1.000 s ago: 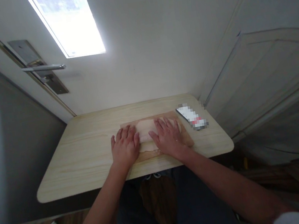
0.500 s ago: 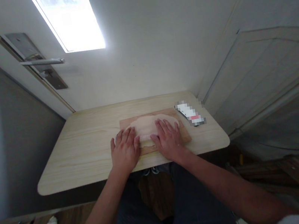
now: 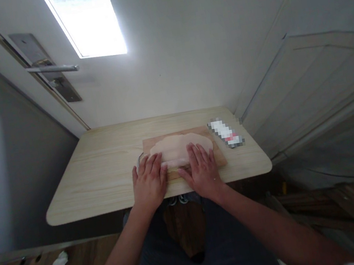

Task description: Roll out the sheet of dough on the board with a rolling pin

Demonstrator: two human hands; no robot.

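Note:
A flattened sheet of pale dough (image 3: 178, 143) lies on a wooden cutting board (image 3: 220, 157). Its near edge looks thicker, perhaps folded or rolled. My left hand (image 3: 150, 177) rests palm down at the dough's near left end, fingers stretched forward and touching it. At the right part, my right hand (image 3: 202, 166) lies the same way, its fingers on the dough and its thumb pointing inward along the near edge. Neither hand grasps anything. The fingers cover parts of the dough's near side, and the left hand covers the board's left end.
The board sits on a pale wood-grain table (image 3: 102, 171) against a white door with a metal handle (image 3: 53, 69). A blurred-out, phone-shaped object (image 3: 226, 133) lies right of the board. Wooden beams (image 3: 345, 200) stand low at the right; crumpled paper (image 3: 60, 260) is at the lower left.
Both hands have drawn back slightly toward my body, and more of the dough's surface shows. A bit of metal loop at the board's left end shows more clearly.

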